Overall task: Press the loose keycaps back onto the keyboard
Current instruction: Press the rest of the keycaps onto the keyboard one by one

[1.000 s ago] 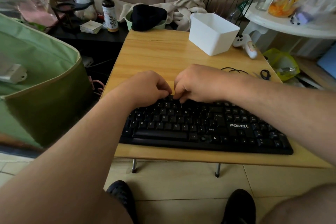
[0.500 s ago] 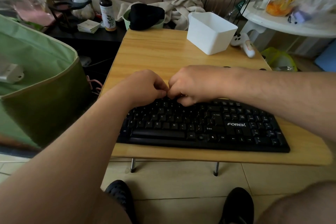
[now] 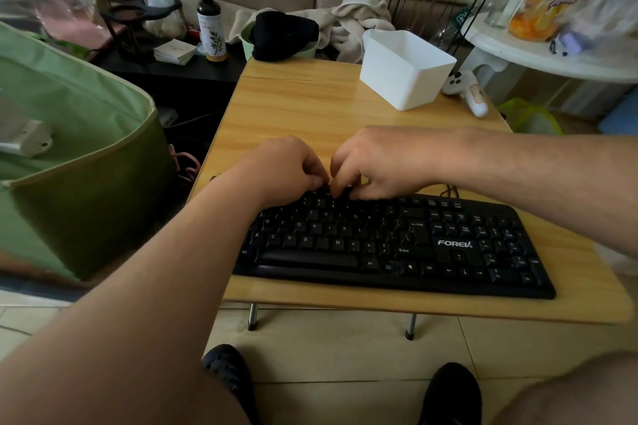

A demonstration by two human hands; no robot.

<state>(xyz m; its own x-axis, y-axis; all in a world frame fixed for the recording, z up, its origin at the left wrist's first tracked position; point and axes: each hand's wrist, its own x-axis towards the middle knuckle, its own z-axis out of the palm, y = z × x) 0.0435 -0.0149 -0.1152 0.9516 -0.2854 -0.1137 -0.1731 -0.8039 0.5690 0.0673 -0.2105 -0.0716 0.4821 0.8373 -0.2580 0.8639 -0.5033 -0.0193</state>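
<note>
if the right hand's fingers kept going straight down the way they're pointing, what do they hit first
Most likely the top rows of the keyboard: the right hand has its fingers curled down onto the keys there, beside the left hand. Whether a loose keycap lies under them is hidden.

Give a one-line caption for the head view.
Both hands work with curled fingers at the top rows of a black keyboard on a wooden table.

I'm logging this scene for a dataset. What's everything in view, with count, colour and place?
keyboard: 1, black, near edge of table
table: 1, light wood, centre
bin: 1, white, far right of table
controller: 1, white, right of bin
spray bottle: 1, white with black top, behind table at left
bag: 1, green, left
shoes: 2, black, on floor
left hand: fingers curled at keyboard's top rows
right hand: fingers curled beside it, grip hidden
</note>
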